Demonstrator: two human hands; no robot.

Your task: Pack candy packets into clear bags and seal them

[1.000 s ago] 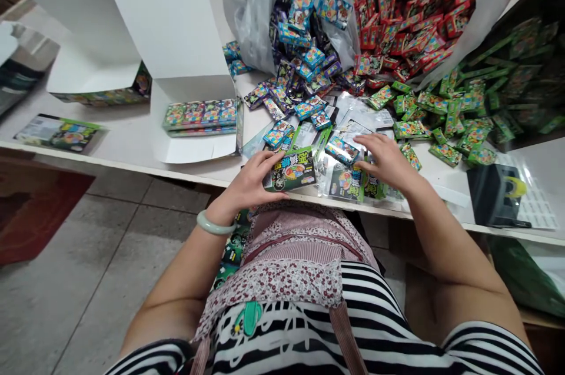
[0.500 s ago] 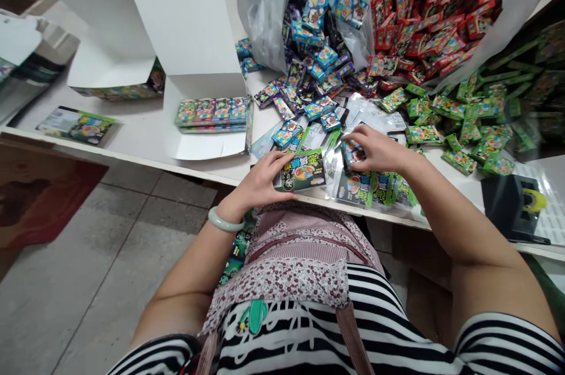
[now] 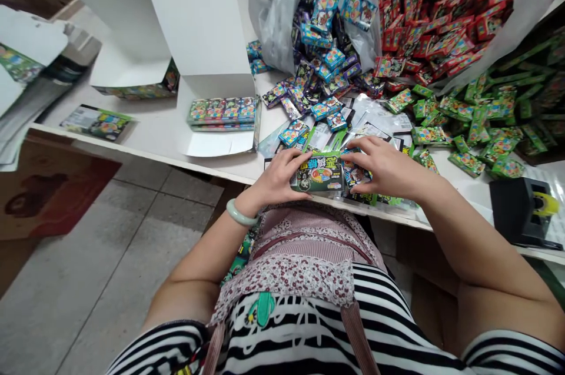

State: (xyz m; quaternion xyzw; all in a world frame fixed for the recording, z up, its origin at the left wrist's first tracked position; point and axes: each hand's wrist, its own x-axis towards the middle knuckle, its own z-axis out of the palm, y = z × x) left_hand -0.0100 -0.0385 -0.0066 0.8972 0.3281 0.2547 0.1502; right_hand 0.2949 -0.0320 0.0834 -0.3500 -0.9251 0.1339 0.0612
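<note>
My left hand [image 3: 282, 176] grips the left end of a black and green printed packet [image 3: 323, 173] at the table's front edge. Close against the packet's right side, a small blue candy box [image 3: 354, 170] is held between the thumb and fingers of my right hand [image 3: 382, 168]. Under and behind both hands lie more printed packets and clear plastic sleeves. Loose blue boxes [image 3: 293, 132] rest just beyond my left hand.
An open white carton [image 3: 218, 142] holds rows of small boxes. Behind are a bag of blue and purple boxes [image 3: 324, 7], red boxes [image 3: 441, 16] and green boxes [image 3: 477, 122]. A black tape dispenser [image 3: 514, 210] stands right; a flat packet [image 3: 97, 122] lies left.
My right hand has brought the blue box leftward against the packet in my left hand. The whole view has shifted slightly, so the table's contents appear further right.
</note>
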